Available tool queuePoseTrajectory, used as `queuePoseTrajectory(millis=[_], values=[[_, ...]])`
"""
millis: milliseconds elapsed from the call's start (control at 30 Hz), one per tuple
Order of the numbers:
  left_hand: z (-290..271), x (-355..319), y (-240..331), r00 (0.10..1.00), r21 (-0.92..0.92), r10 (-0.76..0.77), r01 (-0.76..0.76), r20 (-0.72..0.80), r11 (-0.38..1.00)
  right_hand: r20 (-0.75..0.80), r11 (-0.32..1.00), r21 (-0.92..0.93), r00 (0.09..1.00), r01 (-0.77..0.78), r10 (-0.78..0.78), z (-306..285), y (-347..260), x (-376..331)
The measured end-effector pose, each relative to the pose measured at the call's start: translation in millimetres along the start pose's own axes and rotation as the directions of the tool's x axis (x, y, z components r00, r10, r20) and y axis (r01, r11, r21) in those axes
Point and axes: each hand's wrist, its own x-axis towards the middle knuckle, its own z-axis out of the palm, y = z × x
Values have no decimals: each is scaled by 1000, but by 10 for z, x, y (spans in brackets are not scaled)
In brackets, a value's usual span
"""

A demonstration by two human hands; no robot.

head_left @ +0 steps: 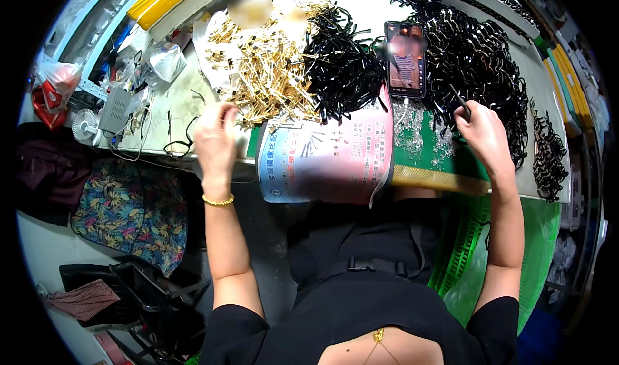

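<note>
Crowded worktop, one open patch in front.
Printed sheet (335,155) lies mostly bare; gold clips (267,75), black clips (342,65), phone (405,59) and black heap (480,62) wall it in behind.

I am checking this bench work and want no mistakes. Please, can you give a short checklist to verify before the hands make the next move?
1. Left hand at the pile of gold metal pieces: ok, its fingers are at the pile's near edge.
2. Left hand actually grips a piece: cannot tell, the fingers hide it.
3. Right hand holds a black piece: ok, pinched at the fingertips.
4. Black pieces within reach: ok, the large black heap lies just beyond the right hand.
5. Printed sheet in front of the person: ok, mostly bare.
6. Phone clear of both hands: ok, it lies between the piles.
</note>
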Motion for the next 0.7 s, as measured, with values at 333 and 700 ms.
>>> queuePoseTrajectory(millis=[333, 700], values=[[178, -42, -7, 979, -126, 12, 14, 205, 992, 99, 462, 852, 942, -247, 320, -389, 852, -938], [23, 160, 300, 944, -515, -230, 322, 236, 795, 454, -60, 890, 872, -451, 182, -55, 1188, -968]])
